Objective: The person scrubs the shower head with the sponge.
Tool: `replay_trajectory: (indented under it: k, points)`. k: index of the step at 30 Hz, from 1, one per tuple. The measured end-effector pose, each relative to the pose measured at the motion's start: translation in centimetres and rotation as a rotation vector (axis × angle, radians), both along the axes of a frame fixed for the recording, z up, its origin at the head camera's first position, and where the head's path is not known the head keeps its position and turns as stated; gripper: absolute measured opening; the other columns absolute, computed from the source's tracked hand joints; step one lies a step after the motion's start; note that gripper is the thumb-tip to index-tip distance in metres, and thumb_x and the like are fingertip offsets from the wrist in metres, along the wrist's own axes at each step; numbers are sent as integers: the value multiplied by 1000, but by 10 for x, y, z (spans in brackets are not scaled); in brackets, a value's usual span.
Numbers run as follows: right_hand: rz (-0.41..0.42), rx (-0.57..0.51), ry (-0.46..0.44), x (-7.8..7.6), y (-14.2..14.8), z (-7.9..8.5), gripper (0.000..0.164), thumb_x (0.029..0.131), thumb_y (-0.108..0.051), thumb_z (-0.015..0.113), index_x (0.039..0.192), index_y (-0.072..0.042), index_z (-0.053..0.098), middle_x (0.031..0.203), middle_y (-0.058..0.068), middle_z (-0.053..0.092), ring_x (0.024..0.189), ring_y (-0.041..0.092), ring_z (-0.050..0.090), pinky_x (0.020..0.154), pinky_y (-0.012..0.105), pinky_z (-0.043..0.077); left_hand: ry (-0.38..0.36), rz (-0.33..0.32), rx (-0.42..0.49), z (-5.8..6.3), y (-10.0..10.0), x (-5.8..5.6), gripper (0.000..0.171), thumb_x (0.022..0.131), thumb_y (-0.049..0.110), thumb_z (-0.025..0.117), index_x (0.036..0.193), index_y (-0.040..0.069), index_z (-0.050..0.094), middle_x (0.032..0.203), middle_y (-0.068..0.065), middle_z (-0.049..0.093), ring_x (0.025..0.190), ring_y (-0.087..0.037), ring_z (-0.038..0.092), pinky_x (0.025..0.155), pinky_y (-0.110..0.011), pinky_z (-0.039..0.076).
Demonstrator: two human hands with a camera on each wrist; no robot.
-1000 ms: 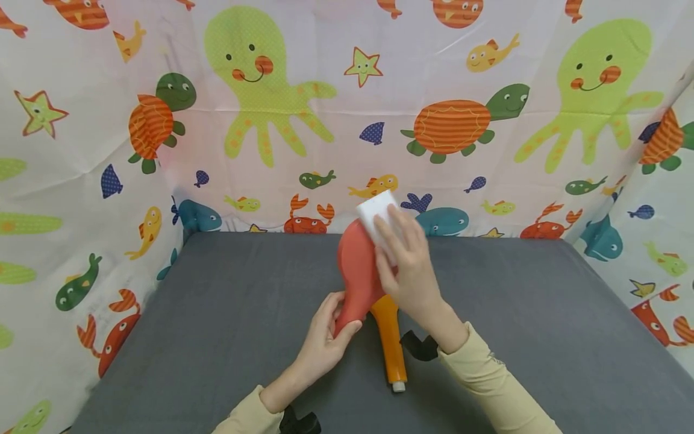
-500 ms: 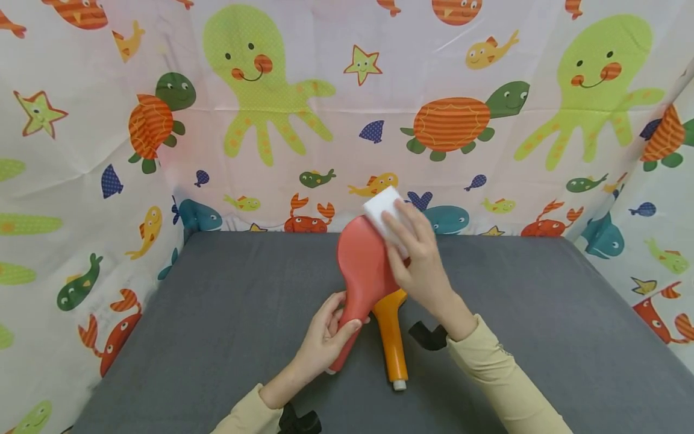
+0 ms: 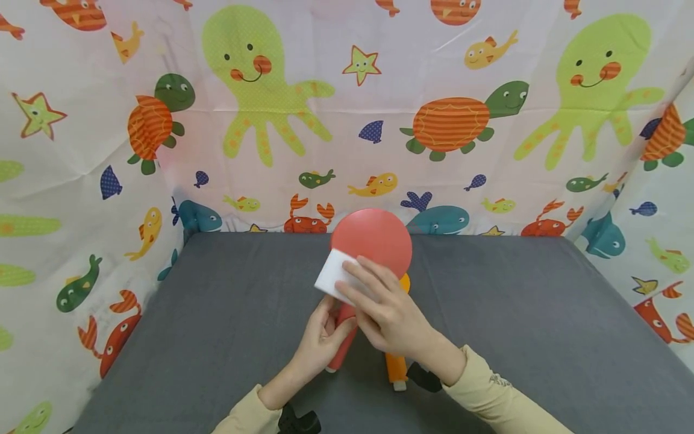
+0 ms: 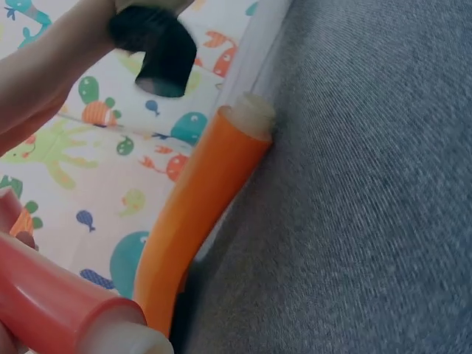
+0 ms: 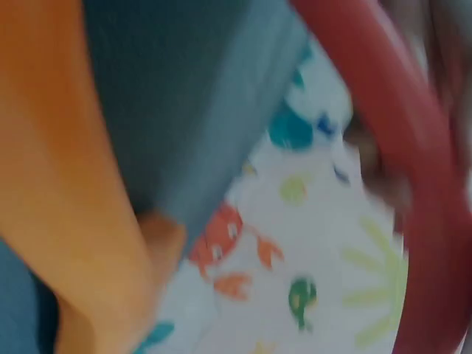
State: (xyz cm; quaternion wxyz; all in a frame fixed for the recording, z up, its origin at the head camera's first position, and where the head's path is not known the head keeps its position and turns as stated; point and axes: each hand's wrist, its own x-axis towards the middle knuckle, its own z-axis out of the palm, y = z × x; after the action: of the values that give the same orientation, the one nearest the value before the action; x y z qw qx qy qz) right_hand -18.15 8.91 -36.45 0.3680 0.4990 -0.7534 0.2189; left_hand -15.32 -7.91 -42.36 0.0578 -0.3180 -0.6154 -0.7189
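My left hand (image 3: 315, 340) grips the handle of a red shower head (image 3: 374, 238), round head up, tilted above the table. A pale plug-like end (image 4: 125, 335) shows at its handle's bottom in the left wrist view. Fingers of my right hand (image 3: 398, 319) hold a white sponge block (image 3: 337, 278) against the red one, where the head meets the handle. Behind them an orange shower head (image 3: 396, 366) lies on the table, mostly hidden by the red one and my right hand. Its curved handle (image 4: 203, 184) is plain in the left wrist view. The right wrist view is blurred.
A dark grey cloth (image 3: 244, 301) covers the table. White fabric (image 3: 325, 54) printed with sea animals stands behind it and on both sides. Black wrist straps (image 3: 299, 422) show below both hands.
My right hand has moved the sponge down and left, from the red shower head's upper right edge to its neck. The red head has turned to show its full round side.
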Motion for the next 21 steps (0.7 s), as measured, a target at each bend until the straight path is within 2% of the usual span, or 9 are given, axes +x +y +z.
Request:
replay_trajectory:
  k: [2, 5, 7, 9, 12, 17, 19, 21]
  points:
    - [-51, -87, -35, -9, 8, 5, 40, 88, -11, 49, 128, -5, 54, 138, 19, 41, 127, 39, 33, 101, 51, 32, -43, -29, 7, 1, 0, 0, 44, 90, -8, 52, 131, -6, 36, 117, -24, 48, 99, -26, 59, 83, -29, 50]
    - [-173, -252, -129, -26, 23, 14, 44, 86, -4, 53, 130, -7, 52, 141, 17, 38, 129, 36, 31, 99, 53, 34, -125, -75, 17, 3, -1, 1, 41, 92, -5, 52, 130, -4, 37, 118, -25, 48, 102, -38, 57, 87, -38, 48]
    - [-239, -327, -183, -32, 30, 16, 48, 84, 0, 56, 131, -7, 51, 142, 16, 35, 130, 33, 30, 96, 53, 39, -156, -88, 14, 4, -1, 3, 41, 93, -2, 52, 130, -4, 37, 119, -25, 48, 102, -39, 56, 88, -43, 47]
    - [-261, -356, -196, -32, 32, 14, 48, 85, 0, 55, 132, -6, 50, 143, 16, 34, 131, 33, 29, 93, 54, 41, -167, -101, 13, 4, -1, 3, 41, 93, -1, 52, 131, -3, 37, 121, -25, 47, 103, -36, 57, 88, -46, 46]
    - [-206, -304, -146, -20, 25, 6, 41, 90, -8, 51, 131, -5, 51, 142, 18, 36, 130, 38, 28, 96, 55, 37, -145, -95, 13, 3, -2, 3, 40, 93, -1, 52, 131, -3, 37, 118, -24, 49, 102, -28, 60, 87, -40, 48]
    - [-32, -68, -21, 5, 6, -9, 38, 95, -18, 44, 130, -4, 52, 138, 21, 39, 126, 42, 32, 103, 49, 30, -57, -38, 30, 2, -3, 1, 43, 91, -7, 51, 131, -7, 36, 110, -20, 55, 89, -20, 63, 77, -28, 52]
    - [-12, -33, -6, 7, 6, -10, 38, 96, -18, 43, 130, -5, 52, 138, 21, 40, 125, 41, 34, 103, 47, 31, -41, -47, 39, 3, -3, 1, 43, 91, -8, 50, 131, -9, 35, 110, -22, 53, 90, -20, 63, 78, -29, 52]
    - [-39, -75, -17, 2, 11, -7, 37, 96, -19, 44, 129, -6, 53, 138, 21, 41, 126, 41, 34, 103, 48, 31, -57, -61, 41, 4, -3, 2, 42, 92, -5, 50, 132, -7, 36, 108, -24, 55, 90, -19, 63, 78, -28, 52]
